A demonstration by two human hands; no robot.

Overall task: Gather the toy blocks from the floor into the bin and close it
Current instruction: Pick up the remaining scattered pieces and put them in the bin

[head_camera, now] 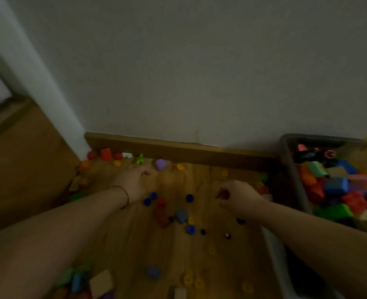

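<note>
On the wooden floor (221, 266), below a plain wall (199, 72) and a skirting board (178, 147), loose blocks (154, 271) lie scattered in dim, blurred light. The bin (294, 169) stands at three o'clock of the view, its top open, filled with a heap (335, 186) of red, blue, green and orange blocks.

The left hand (135, 183) reaches out at ten o'clock from the middle cluster, back upward, fingers bent down toward the floor. The purple block (161, 164) sits just beside its fingertips at one o'clock; I cannot tell whether those fingers hold anything. A thin band (125, 196) circles that wrist.

The right hand (237, 196) hovers at nine o'clock from the bin, near its wall, fingers curled inward. A dark reddish smudge shows at the fingertips, too blurred to say whether it is a held piece.

At six o'clock from the gap between the hands lie a blue block (182, 215), a red-brown block (161, 214) and small blue round pieces (190, 229). Along the skirting board, at eleven o'clock from the left hand, sit a red block (106, 154) and a green piece (140, 159). A yellow piece (180, 167) lies at three o'clock of the purple block. At seven o'clock of the view a beige block (100, 281) rests among others.
</note>
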